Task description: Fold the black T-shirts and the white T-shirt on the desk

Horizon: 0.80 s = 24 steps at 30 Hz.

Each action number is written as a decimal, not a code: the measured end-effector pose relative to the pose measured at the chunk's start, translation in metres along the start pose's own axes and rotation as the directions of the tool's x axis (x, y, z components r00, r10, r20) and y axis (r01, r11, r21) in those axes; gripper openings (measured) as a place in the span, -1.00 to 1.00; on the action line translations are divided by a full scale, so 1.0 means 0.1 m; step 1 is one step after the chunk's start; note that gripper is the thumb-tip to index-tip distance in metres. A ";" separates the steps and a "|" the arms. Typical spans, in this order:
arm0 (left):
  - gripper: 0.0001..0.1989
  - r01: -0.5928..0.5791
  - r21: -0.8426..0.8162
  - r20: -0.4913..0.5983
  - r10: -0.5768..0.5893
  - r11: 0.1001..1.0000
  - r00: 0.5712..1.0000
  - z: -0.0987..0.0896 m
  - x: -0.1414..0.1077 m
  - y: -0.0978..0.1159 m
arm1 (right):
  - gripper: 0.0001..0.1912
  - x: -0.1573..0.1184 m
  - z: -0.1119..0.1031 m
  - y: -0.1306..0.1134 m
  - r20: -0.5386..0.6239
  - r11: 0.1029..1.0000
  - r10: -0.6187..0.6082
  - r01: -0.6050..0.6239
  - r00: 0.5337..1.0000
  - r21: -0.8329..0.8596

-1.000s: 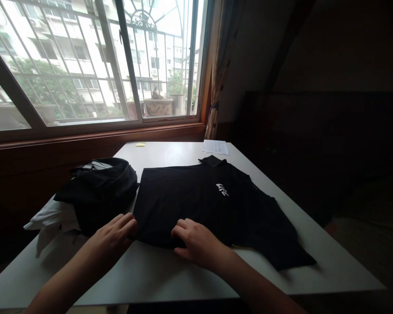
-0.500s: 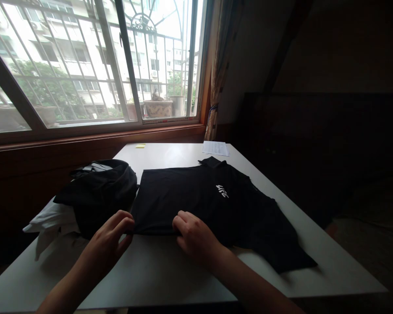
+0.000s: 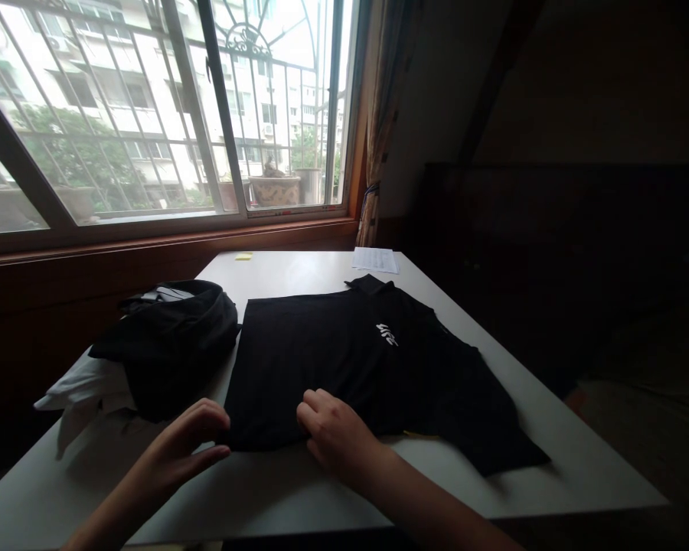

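A black collared shirt point(image 3: 310, 337) with a white print on its chest lies spread on the white table, its collar at the far side and its hem to the left. My left hand point(image 3: 198, 440) is at the hem's near corner, thumb and fingers apart, with no cloth seen between them. Near the middle of the shirt's near edge, my right hand point(image 3: 330, 425) has its fingers curled together on the black cloth.
A heap of black and white clothes point(image 3: 177, 337) sits on the table point(image 3: 298, 497) at the left. Toward the far edge are a yellow note point(image 3: 244, 257) and some papers point(image 3: 376, 260). Behind the table is a barred window point(image 3: 149, 115) with a tied curtain point(image 3: 373, 153).
The shirt's near edge at the hem has come closer to me and lies lower. My left hand has moved down with it and its fingers have parted. My right hand has shifted slightly nearer.
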State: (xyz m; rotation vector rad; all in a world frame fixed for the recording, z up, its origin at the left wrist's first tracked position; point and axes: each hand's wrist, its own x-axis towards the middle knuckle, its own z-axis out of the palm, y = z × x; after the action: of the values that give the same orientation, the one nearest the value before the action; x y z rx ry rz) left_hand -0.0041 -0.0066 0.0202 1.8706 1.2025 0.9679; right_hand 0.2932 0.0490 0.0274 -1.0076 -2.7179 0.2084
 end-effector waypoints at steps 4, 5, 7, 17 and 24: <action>-0.90 0.012 0.020 -0.019 -0.012 1.000 1.000 0.05 -0.03 0.00 | -0.81 0.00 0.02 -0.02 0.031 1.000 0.003 -0.003 1.000 -0.006; -0.90 0.004 0.036 -0.023 -0.003 0.999 1.000 0.06 -0.04 0.01 | -0.81 0.00 0.02 -0.03 0.038 1.000 0.007 -0.007 0.999 0.004; -0.89 -0.031 0.085 -0.035 0.034 0.996 0.999 0.05 -0.04 0.02 | -0.82 -0.01 0.01 -0.02 0.057 0.999 0.006 -0.008 0.998 0.040; -0.79 -0.219 0.433 -0.013 0.250 0.874 0.968 -0.15 0.04 0.04 | -0.87 -0.35 -0.24 0.44 0.125 0.965 0.050 -0.080 0.991 0.250; -0.79 -0.216 0.417 0.020 0.229 0.883 0.973 -0.19 0.02 -0.03 | -0.90 -0.97 -0.53 1.04 0.280 0.879 0.292 -0.372 0.914 0.297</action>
State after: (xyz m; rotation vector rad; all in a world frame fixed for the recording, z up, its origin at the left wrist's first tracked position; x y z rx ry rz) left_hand -0.0215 -0.0006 0.0267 2.3827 1.3104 0.9113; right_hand 0.4437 0.0666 0.0400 -1.4059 -2.5372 0.8814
